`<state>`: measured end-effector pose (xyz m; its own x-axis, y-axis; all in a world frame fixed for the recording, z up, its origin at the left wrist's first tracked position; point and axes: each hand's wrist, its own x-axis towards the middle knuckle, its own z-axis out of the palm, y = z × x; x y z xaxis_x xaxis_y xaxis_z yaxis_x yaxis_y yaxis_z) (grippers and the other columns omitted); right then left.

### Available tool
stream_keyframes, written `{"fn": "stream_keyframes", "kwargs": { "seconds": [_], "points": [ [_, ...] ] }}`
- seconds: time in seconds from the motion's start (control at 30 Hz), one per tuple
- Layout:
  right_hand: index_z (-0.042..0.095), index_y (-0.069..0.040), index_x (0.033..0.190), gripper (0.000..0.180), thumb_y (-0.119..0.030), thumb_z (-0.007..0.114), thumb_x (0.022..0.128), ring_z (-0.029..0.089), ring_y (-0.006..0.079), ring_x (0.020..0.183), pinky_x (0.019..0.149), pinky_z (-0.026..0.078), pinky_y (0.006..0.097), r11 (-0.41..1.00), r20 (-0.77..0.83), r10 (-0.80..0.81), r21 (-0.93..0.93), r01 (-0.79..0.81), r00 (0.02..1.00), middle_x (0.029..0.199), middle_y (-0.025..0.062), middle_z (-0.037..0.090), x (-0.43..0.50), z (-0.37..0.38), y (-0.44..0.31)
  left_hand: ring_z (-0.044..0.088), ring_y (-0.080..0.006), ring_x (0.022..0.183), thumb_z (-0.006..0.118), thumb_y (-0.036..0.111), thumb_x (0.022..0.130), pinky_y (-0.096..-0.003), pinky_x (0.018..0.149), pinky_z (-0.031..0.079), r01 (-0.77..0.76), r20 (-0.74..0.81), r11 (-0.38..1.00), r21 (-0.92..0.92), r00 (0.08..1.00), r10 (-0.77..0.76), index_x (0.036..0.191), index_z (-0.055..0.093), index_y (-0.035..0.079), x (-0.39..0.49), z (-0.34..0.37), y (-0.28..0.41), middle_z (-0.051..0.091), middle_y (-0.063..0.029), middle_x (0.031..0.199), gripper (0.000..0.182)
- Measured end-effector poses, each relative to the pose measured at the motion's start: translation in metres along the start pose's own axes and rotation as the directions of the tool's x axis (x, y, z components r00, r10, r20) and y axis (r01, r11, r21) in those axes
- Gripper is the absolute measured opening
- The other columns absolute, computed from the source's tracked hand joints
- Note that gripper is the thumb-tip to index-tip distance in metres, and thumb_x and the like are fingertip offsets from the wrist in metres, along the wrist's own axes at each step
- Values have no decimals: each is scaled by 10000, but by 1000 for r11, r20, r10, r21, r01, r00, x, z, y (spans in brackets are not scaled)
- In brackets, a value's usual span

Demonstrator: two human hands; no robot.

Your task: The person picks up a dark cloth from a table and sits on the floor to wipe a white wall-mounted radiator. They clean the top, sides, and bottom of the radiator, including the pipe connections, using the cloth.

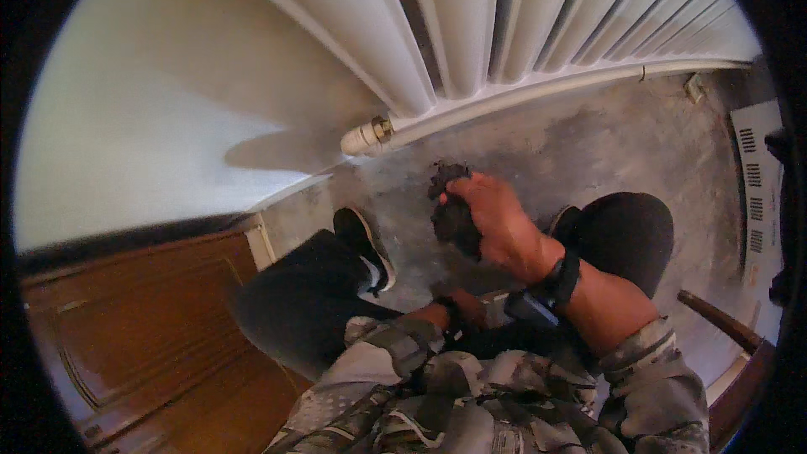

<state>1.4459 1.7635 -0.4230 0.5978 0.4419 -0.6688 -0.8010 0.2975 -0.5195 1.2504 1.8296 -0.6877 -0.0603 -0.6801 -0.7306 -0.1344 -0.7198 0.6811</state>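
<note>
My right hand (507, 227) grips a dark crumpled cloth (459, 224), its bunched end sticking out past my fingertips. The hand is above the mottled grey floor (416, 202), between my spread legs; whether the cloth touches the floor I cannot tell. My left hand (468, 308) is low, near my lap, dim and blurred. Its fingers are too unclear to show whether they hold anything. Beside it lies a pale edge of something, partly hidden by my right forearm. Both wrists wear dark bands.
A white ribbed radiator (463, 25) stands ahead, with a pipe fitting (365, 137) at its lower left corner. Brown wooden furniture (170, 321) is at my left. On the right are a white carton (760, 202) with printed codes and a wooden leg (719, 320). My shoe (362, 243) rests on the floor.
</note>
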Motion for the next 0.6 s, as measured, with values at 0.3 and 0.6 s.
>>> {"fn": "stream_keyframes", "kwargs": {
  "seconds": [0.3,0.6],
  "points": [
    [653,-91,962,119,-204,620,978,626,165,661,586,532,313,996,-46,-11,83,15,999,839,26,660,5,1,-15,704,-299,1002,667,471,908,-463,876,544,-10,85,1000,8,996,9,1125,769,144,-42,-1,-18,743,-117,1095,405],
    [632,-73,1007,131,-198,594,1000,656,176,714,646,579,340,975,-1,-207,-80,206,978,891,42,674,-11,1,-6,714,-283,1045,650,506,913,-440,910,541,148,-49,985,93,988,-144,1151,790,163,-63,-10,-16,759,-116,1166,441]
  ]
}}
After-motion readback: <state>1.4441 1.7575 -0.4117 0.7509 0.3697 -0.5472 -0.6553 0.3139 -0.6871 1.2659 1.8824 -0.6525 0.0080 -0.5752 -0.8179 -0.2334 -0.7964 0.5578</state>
